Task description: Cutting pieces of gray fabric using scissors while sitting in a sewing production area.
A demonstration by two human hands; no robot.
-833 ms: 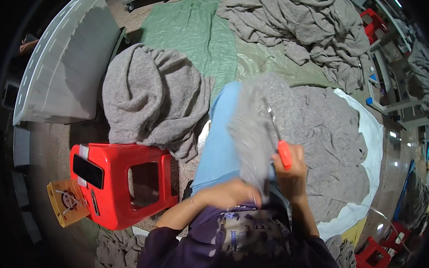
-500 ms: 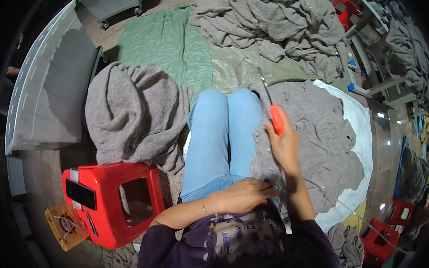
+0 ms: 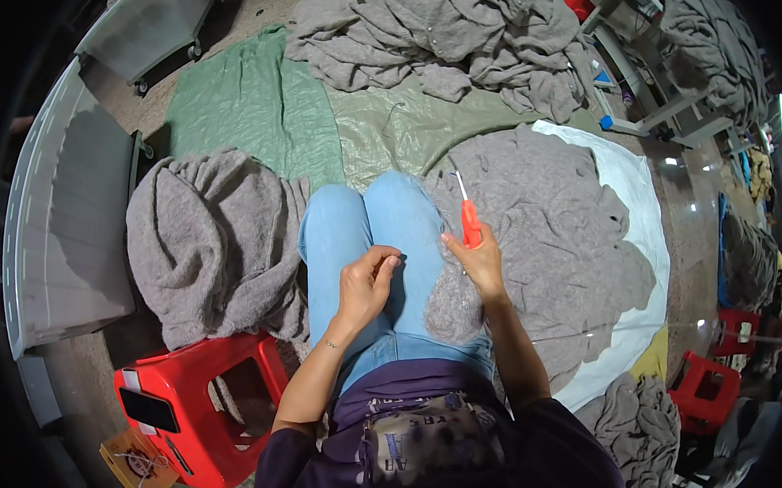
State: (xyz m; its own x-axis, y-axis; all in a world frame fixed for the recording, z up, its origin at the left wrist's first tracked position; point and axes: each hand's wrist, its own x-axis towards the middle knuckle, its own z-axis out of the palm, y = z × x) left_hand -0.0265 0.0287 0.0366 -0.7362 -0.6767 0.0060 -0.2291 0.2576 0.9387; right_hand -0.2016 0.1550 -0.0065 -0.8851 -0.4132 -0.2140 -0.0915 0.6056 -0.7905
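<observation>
Two hands: right hand (image 3: 482, 264) grips one orange-handled hook (image 3: 468, 219); left hand (image 3: 365, 282) pinched, empty.

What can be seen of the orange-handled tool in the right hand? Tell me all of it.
The orange-handled tool is a slim hand tool: an orange, plastic-looking handle and a thin pale shaft with a small hooked tip. The right hand holds the handle's lower end, tip pointing up and away, above the grey knitted cloth draped over the person's lap.

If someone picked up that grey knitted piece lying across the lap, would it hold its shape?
Probably not: the grey knitted piece drapes over the jeans and wrinkles, so it looks floppy. Its fuzzy knit seems unlikely to slip, and likely snags on the orange-handled tool.
</observation>
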